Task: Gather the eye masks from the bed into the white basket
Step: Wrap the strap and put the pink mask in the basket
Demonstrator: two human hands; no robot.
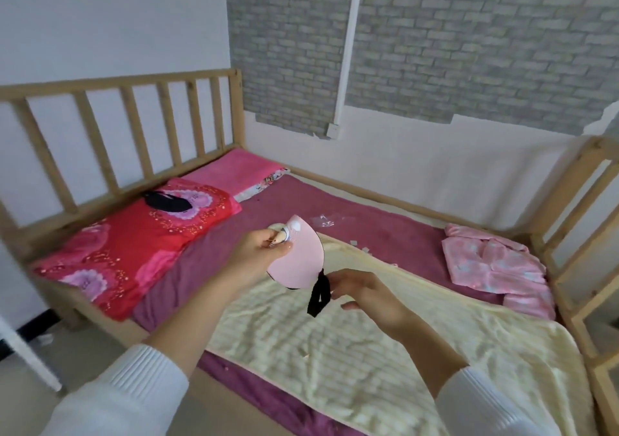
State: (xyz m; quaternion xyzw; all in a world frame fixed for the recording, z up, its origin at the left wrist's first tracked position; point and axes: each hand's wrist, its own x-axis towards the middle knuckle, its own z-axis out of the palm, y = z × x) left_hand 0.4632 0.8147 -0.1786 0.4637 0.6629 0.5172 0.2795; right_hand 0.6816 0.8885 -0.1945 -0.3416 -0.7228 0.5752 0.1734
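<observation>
A pink eye mask (301, 256) with a black strap is held up in the air above the bed (368, 231). My left hand (264, 251) pinches its upper left end. My right hand (361, 293) has its fingers at the lower right end, where the black strap (320, 293) hangs down. A black eye mask (167, 201) lies on the red pillow (134, 238) near the headboard. No white basket is in view.
A cream blanket (368, 352) covers the near part of the purple sheet. Folded pink pyjamas (495, 261) lie at the right by the wooden bed frame (576, 234). A pink pillow (237, 171) sits in the far corner. Small scraps and clear wrapping (326, 219) lie mid-bed.
</observation>
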